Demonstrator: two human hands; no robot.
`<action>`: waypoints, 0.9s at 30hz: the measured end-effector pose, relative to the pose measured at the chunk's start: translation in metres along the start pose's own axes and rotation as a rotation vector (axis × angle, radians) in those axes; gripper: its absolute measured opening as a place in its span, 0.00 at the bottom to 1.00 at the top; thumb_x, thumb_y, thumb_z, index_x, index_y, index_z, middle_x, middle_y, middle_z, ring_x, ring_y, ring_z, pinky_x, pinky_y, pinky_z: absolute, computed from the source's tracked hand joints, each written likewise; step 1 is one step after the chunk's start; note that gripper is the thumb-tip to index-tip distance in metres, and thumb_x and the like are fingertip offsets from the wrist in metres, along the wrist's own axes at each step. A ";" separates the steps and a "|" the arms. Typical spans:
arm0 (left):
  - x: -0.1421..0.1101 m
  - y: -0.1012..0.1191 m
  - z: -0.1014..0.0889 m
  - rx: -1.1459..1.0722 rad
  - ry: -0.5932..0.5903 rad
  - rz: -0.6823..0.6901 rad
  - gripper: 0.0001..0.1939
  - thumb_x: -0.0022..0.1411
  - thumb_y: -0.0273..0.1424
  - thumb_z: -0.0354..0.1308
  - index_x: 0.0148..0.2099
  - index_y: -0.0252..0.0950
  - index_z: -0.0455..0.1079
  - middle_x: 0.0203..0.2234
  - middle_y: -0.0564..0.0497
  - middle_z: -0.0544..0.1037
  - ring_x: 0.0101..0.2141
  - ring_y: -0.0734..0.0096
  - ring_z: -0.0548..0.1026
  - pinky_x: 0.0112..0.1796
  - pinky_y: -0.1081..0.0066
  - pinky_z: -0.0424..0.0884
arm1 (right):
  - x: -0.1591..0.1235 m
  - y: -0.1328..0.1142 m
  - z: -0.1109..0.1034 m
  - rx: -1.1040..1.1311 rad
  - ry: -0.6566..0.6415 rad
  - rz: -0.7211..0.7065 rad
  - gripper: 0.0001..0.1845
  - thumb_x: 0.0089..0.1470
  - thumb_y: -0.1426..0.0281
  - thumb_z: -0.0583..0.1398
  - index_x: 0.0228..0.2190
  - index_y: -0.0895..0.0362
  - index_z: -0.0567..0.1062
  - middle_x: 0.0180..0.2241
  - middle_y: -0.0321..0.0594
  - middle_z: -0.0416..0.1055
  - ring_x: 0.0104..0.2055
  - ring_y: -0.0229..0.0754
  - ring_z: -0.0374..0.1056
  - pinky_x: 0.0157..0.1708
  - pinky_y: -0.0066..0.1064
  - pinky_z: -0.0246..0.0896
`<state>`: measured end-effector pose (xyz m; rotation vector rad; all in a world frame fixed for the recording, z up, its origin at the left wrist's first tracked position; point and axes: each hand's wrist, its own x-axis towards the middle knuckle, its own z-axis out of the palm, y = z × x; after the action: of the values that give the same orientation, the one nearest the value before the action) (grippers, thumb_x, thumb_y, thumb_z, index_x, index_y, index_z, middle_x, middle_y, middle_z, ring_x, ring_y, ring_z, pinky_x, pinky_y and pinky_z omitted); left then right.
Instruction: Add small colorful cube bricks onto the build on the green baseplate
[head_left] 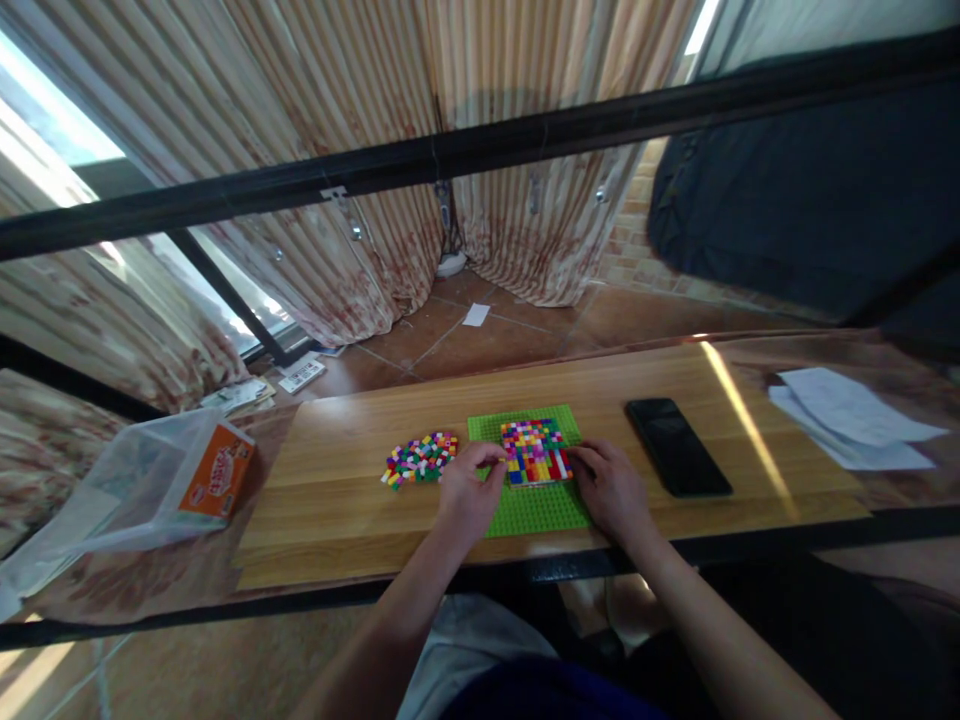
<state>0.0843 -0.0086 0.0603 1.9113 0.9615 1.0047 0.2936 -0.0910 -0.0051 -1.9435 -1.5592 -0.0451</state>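
Observation:
A green studded baseplate (525, 512) lies on the wooden board, bearing a block of many-coloured toy bricks (534, 452) packed in rows. My left hand (472, 488) is at the block's left edge, thumb and forefinger pinched together; whatever is between them is too small to make out. At the right edge of the block, my right hand (609, 487) rests with curled fingers, their tips by the red and white bricks. Its fingertips are partly hidden, so I cannot tell if they hold anything. Left of the baseplate sits a loose pile of small coloured bricks (421, 458).
A black phone (679, 447) lies to the right on the wooden board (330, 500), with white papers (855, 415) beyond it. At the far left stands a clear plastic box (165, 480) with an orange label. A dark metal rail (487, 150) crosses behind, before striped curtains.

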 end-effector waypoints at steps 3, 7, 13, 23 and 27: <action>0.006 0.007 0.010 0.047 -0.014 0.104 0.06 0.57 0.25 0.56 0.31 0.38 0.74 0.30 0.50 0.79 0.34 0.68 0.75 0.39 0.67 0.70 | 0.001 -0.001 0.000 0.001 -0.005 0.005 0.14 0.59 0.66 0.53 0.38 0.53 0.78 0.42 0.44 0.72 0.42 0.45 0.66 0.41 0.36 0.63; 0.008 0.007 0.019 0.168 -0.008 0.210 0.06 0.59 0.26 0.57 0.32 0.39 0.75 0.30 0.50 0.80 0.36 0.65 0.75 0.41 0.63 0.69 | 0.001 0.000 0.001 0.010 0.007 0.002 0.13 0.59 0.67 0.54 0.38 0.53 0.78 0.41 0.43 0.72 0.42 0.45 0.66 0.41 0.37 0.63; 0.009 -0.002 0.021 0.259 -0.017 0.307 0.07 0.61 0.26 0.56 0.34 0.40 0.75 0.31 0.51 0.80 0.37 0.66 0.74 0.43 0.62 0.67 | 0.000 0.000 0.002 0.003 0.009 0.010 0.13 0.59 0.66 0.53 0.38 0.53 0.78 0.42 0.43 0.71 0.42 0.45 0.66 0.40 0.36 0.63; 0.007 -0.013 0.018 0.264 0.006 0.301 0.08 0.61 0.26 0.55 0.33 0.39 0.75 0.33 0.49 0.79 0.38 0.65 0.73 0.44 0.60 0.68 | 0.000 0.001 0.002 0.022 -0.004 0.010 0.13 0.59 0.67 0.53 0.38 0.52 0.78 0.41 0.43 0.72 0.43 0.45 0.66 0.41 0.36 0.63; 0.006 -0.013 0.019 0.264 0.011 0.296 0.07 0.60 0.26 0.56 0.34 0.39 0.75 0.34 0.48 0.79 0.39 0.64 0.73 0.44 0.60 0.69 | 0.000 0.000 0.001 0.009 0.008 0.014 0.13 0.59 0.66 0.53 0.38 0.53 0.78 0.42 0.43 0.72 0.43 0.45 0.66 0.41 0.37 0.63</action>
<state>0.0999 -0.0033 0.0435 2.3206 0.8673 1.0989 0.2933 -0.0908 -0.0061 -1.9448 -1.5377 -0.0392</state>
